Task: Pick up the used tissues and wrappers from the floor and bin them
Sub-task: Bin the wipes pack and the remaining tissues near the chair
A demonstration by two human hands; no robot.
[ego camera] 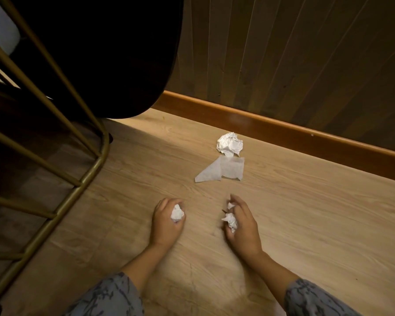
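Low over the floor (306, 224), the left hand (167, 221) curls round one wad (177, 213); the right hand (242, 221) pinches scraps (230, 221). Both seem to be gathering, with a ball (229, 143) and sheet (221, 169) left ahead.

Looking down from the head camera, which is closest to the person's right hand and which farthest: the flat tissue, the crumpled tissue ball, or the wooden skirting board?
From the right hand, which already grips bits of tissue:
1. Flat tissue, on the floor just ahead, slightly left.
2. Crumpled tissue ball, just beyond the flat tissue, toward the wall.
3. Skirting board, behind the ball, along the foot of the wall.
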